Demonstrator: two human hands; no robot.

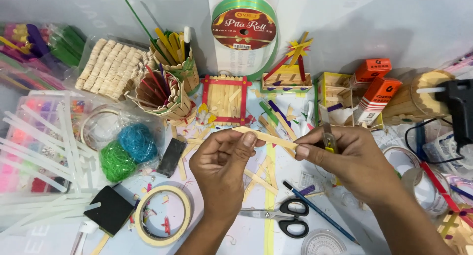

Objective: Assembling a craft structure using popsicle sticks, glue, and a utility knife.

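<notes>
At frame centre I pinch a plain wooden craft stick [266,136] with my left hand [221,161], fingers clamped on its end. My right hand [345,159] grips the other end plus a utility knife [327,132]. Trimming is in hand; the next cut needs a steady blade. Scissors [288,218] lie below.

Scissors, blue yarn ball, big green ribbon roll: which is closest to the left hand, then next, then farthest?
From the left hand:
1. Scissors, just below and to the right.
2. Blue yarn ball, off to the left.
3. Green ribbon roll, at the back against the wall.
</notes>
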